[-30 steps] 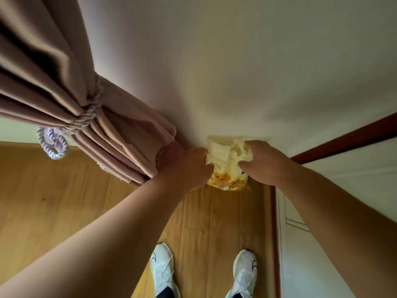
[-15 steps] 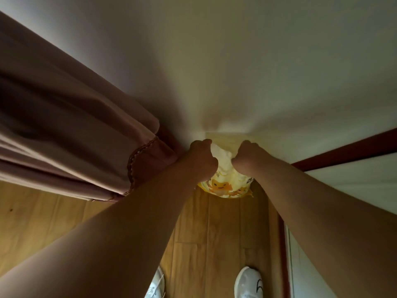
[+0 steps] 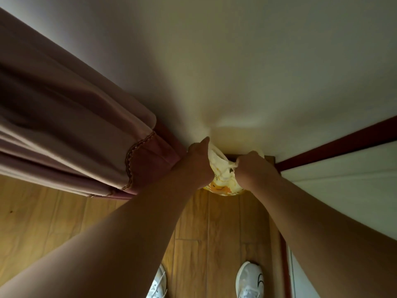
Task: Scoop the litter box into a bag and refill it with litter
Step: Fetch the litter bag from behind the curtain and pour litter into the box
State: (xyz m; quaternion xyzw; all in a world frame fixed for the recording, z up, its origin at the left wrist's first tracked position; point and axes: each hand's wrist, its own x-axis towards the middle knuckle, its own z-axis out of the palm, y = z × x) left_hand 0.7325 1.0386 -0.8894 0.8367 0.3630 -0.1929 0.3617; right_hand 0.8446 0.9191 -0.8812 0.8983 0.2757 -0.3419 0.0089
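Tightly, left grip and right grip grasp the yellow bag against the wall.

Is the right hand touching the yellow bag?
Touching. The head view shows the right hand pinching a stretched strip of the yellow bag.

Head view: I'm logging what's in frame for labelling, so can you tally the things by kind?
Hands: 2, left hand and right hand, both gripping the bag
Yellow bag: 1
White shoes: 2
Pink curtain: 1
Total: 6
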